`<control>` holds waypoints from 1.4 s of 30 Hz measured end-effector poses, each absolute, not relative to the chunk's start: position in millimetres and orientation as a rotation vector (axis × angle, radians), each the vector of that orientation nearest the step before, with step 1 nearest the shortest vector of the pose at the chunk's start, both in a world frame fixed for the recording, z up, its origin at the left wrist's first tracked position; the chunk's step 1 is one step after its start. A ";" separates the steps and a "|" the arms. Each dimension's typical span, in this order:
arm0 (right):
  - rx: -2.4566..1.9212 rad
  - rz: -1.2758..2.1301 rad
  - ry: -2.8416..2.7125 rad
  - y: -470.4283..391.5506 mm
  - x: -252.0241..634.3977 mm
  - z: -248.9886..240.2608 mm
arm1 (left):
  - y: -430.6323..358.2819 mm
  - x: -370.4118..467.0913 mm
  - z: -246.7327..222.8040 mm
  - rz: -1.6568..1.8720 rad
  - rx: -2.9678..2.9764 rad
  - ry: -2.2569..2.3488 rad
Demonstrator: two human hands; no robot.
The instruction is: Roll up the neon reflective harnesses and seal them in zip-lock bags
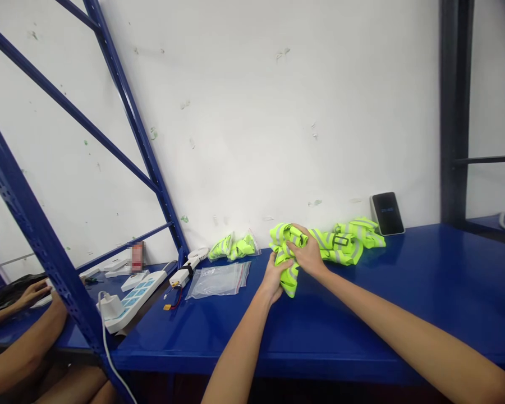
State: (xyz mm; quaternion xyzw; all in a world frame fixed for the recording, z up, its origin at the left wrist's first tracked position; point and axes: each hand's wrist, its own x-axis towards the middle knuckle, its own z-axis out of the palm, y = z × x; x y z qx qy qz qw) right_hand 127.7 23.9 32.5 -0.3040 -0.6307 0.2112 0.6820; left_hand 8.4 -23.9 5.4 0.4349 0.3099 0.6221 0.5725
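Observation:
A bundle of neon yellow-green fabric with silver-grey stripes (283, 238) is held above the blue table, near its middle. My left hand (272, 280) grips its lower left part, the fingers partly hidden behind the cloth. My right hand (307, 253) is closed on its right side, higher up. More of the same striped fabric (349, 244) lies just behind and to the right of my right hand, a dark buckle showing on it. Whether this pile joins the held bundle cannot be made out.
Two bagged yellow-green bundles (242, 247) lie near the wall, behind clear plastic bags (219, 279). A white device with wires (180, 277), a power strip (137, 298) and a blue rack post (46, 224) stand left. A phone (387, 213) leans at the wall. Another person's hands are far left.

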 end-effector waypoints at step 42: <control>-0.530 1.017 -2.101 -2.3 146.2 7.8 | -14.7 -35.9 4.9 1.665 1.732 1.361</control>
